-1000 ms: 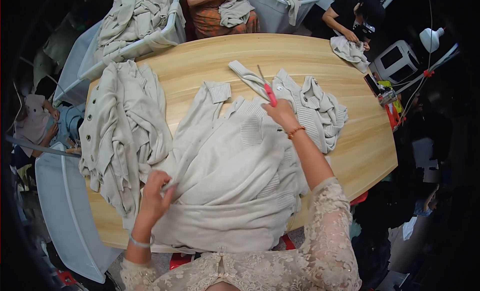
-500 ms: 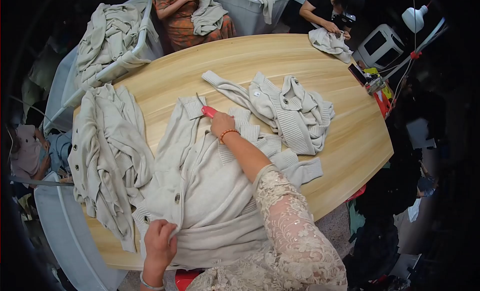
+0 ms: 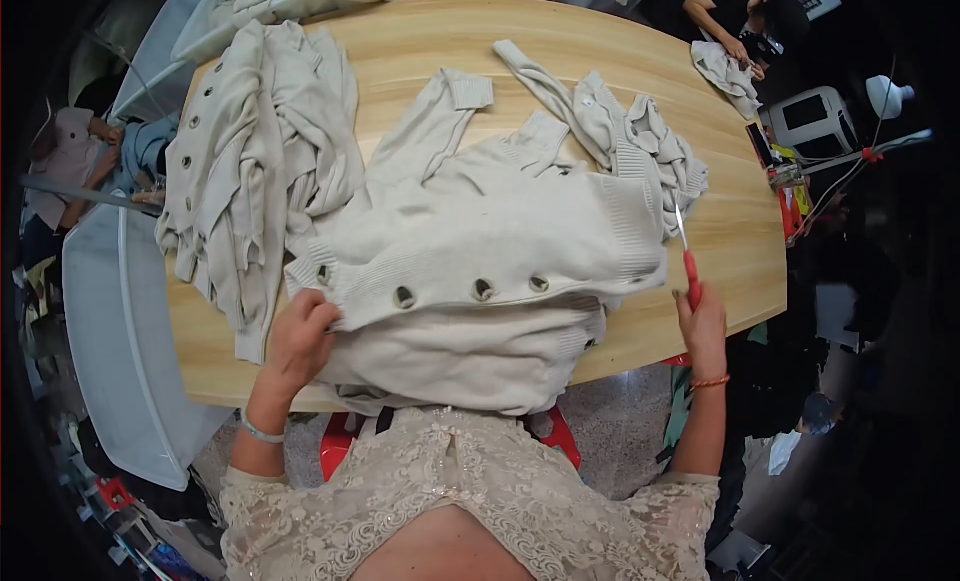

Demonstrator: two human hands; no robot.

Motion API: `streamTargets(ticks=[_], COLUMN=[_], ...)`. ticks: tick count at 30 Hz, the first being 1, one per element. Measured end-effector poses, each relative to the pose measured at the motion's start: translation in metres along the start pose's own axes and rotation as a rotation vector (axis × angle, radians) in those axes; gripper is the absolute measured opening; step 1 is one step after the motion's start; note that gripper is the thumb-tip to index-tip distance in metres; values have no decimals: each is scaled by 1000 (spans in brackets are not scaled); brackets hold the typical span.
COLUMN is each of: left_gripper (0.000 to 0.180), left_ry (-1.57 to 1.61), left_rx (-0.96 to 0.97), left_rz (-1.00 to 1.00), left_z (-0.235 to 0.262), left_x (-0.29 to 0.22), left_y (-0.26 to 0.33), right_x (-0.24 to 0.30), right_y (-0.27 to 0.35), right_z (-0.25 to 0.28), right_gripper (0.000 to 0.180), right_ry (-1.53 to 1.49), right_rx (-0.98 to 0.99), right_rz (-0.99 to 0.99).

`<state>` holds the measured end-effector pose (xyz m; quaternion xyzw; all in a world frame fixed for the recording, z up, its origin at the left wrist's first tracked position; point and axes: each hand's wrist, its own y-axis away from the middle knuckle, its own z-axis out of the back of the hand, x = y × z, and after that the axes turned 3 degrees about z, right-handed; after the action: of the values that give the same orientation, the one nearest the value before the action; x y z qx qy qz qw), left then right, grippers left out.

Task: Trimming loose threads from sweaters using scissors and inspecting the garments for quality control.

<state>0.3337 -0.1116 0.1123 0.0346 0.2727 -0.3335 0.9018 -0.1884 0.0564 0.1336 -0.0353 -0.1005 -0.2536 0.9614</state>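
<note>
The pale wooden desk (image 3: 425, 41) curves out before me. The spread cardigan (image 3: 480, 236) lies across its near middle, button band (image 3: 442, 295) running left to right. My left hand (image 3: 303, 339) is nearer, pinching the band's left end, and the cloth stretches rightward from that grip. My right hand (image 3: 704, 319), closed around a red-handled tool (image 3: 692, 271), sits just beyond the cardigan, toward the desk's right edge. I count one tool, at least four buttons (image 3: 404, 297), one bunched garment (image 3: 650, 141) farther right, and a heap (image 3: 235, 171) along the left edge, its number unclear.

A cream buttoned cardigan (image 3: 480, 236) lies spread, red-handled tool (image 3: 692, 270) nearby.
</note>
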Motion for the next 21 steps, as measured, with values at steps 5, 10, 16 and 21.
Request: streamTargets(ticks=[5,10,16,21], left_gripper=[24,21,18,19], left_ry=[97,233,660,654], left_rx=[163,164,156,82], left_rz=[-53,-13,50,-31], left_z=[-20,-27,-23,-20], left_x=[-11,1,13,25], left_y=[3,8,14,20], right_x=[14,85,176,212], right_y=[110,135,148,150], right_z=[-21,2,10,3], right_gripper=[24,21,27,25], right_ry=[292,-427,-353,-345], right_rx=[27,70,356,529], right_rz=[-167,25,440,471])
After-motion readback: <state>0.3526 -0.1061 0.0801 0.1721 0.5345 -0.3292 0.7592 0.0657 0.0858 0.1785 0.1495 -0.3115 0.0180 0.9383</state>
